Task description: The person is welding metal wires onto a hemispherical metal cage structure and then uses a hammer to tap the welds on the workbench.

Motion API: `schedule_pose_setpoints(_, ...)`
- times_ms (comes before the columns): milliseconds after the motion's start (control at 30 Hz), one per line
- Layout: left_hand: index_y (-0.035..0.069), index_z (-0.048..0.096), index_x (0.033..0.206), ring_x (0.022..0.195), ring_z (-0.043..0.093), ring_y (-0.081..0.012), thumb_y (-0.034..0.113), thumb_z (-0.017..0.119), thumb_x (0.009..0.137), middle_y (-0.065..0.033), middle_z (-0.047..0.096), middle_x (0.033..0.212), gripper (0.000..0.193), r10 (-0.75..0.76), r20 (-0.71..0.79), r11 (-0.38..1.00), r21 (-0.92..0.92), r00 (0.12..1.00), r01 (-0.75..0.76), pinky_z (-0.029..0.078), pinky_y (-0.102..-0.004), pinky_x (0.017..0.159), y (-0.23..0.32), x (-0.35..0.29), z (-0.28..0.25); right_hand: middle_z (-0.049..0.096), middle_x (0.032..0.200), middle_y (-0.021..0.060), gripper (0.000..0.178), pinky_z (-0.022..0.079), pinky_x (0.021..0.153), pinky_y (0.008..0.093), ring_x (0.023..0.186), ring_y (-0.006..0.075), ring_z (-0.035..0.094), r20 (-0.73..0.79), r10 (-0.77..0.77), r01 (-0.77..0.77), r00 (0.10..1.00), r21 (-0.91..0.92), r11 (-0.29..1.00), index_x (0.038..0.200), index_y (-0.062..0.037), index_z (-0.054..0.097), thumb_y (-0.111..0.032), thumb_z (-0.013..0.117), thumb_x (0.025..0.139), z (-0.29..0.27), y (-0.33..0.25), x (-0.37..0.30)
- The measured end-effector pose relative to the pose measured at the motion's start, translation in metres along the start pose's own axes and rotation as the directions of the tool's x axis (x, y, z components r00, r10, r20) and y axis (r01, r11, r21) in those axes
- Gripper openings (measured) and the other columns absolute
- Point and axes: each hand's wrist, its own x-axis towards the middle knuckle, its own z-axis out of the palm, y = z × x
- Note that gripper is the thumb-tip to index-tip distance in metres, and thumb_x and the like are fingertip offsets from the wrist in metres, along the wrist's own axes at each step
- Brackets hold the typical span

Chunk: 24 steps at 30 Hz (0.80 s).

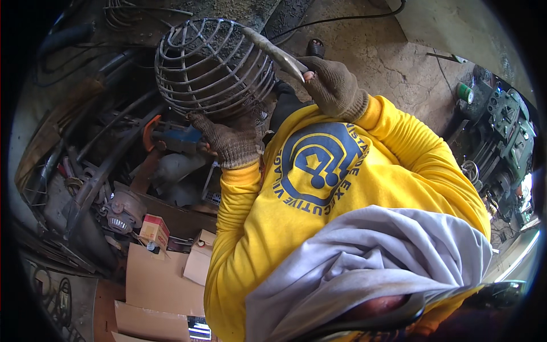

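Note:
A rounded cage (pixel 213 94) of bent metal rods, shaped like a basket, stands in front of me at the upper left. My left hand (pixel 231 142), in a brown knit glove with bare fingertips, is closed at its near lower edge; part of the grip is hidden. In a matching glove, my right hand (pixel 336 85) is wrapped round one end of a long, flat, tapered grey tool (pixel 273 51). The tool slants up and left, its far end over the right side of the cage rim. Its exact kind does not show.
Below the cage lie an orange-handled tool (pixel 151 132), a grinder-like metal machine (pixel 122 211) and a small red-and-tan box (pixel 154 231). Cardboard (pixel 154 279) spreads at lower left. Dark machinery (pixel 507 125) stands at right, beside a green can (pixel 464 92). A black cable (pixel 342 20) crosses the concrete floor (pixel 376 54).

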Motion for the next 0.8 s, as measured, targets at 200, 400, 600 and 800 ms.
schedule_pose_setpoints(200, 0.023, 0.039, 0.143, 0.130, 0.042, -0.0335, 0.063, 0.059, 0.082, -0.0087, 0.042, 0.145, 0.075, -0.077, 0.043, 0.996, -0.050, 0.996, 0.079, 0.035, -0.0546, 0.107, 0.007, -0.014, 0.018, 0.064, 0.070, 0.0104, 0.033, 0.050, 0.060, 0.0355, 0.065, 0.0282, 0.066, 0.009, -0.031, 0.030, 0.999, 0.045, 0.999, 0.103, -0.0015, 0.061, -0.030, 0.046, 0.099, 0.005, -0.005, 0.004)
schedule_pose_setpoints(400, 0.024, 0.039, 0.143, 0.130, 0.042, -0.0350, 0.065, 0.059, 0.081, -0.0087, 0.042, 0.145, 0.077, -0.070, -0.070, 0.992, -0.113, 0.995, 0.061, 0.036, -0.0582, 0.105, -0.002, -0.001, -0.013, 0.065, 0.070, 0.0100, 0.040, 0.050, 0.061, 0.0361, 0.066, 0.0281, 0.066, 0.047, 0.359, -0.359, 0.932, 0.004, 0.933, 0.099, -0.0042, 0.060, -0.039, 0.041, 0.100, 0.012, -0.019, 0.016)
schedule_pose_setpoints(600, 0.024, 0.039, 0.143, 0.130, 0.041, -0.0355, 0.064, 0.058, 0.082, -0.0073, 0.041, 0.146, 0.076, -0.093, 0.143, 0.983, -0.144, 0.985, 0.114, 0.035, -0.0619, 0.104, -0.007, -0.006, -0.020, 0.065, 0.068, 0.0100, 0.038, 0.050, 0.060, 0.0344, 0.064, 0.0250, 0.067, 0.044, 0.234, -0.236, 0.971, 0.061, 0.970, 0.101, -0.0023, 0.060, -0.036, 0.042, 0.100, 0.010, -0.017, 0.019)
schedule_pose_setpoints(800, 0.023, 0.039, 0.144, 0.131, 0.040, -0.0354, 0.064, 0.056, 0.083, -0.0075, 0.041, 0.147, 0.075, -0.035, 0.002, 0.997, -0.076, 0.999, 0.035, 0.031, -0.0627, 0.105, -0.009, -0.010, -0.004, 0.064, 0.067, 0.0114, 0.035, 0.050, 0.061, 0.0357, 0.065, 0.0268, 0.067, -0.016, 0.211, -0.209, 0.977, 0.071, 0.975, 0.102, -0.0022, 0.058, -0.034, 0.044, 0.099, 0.006, -0.029, 0.014)
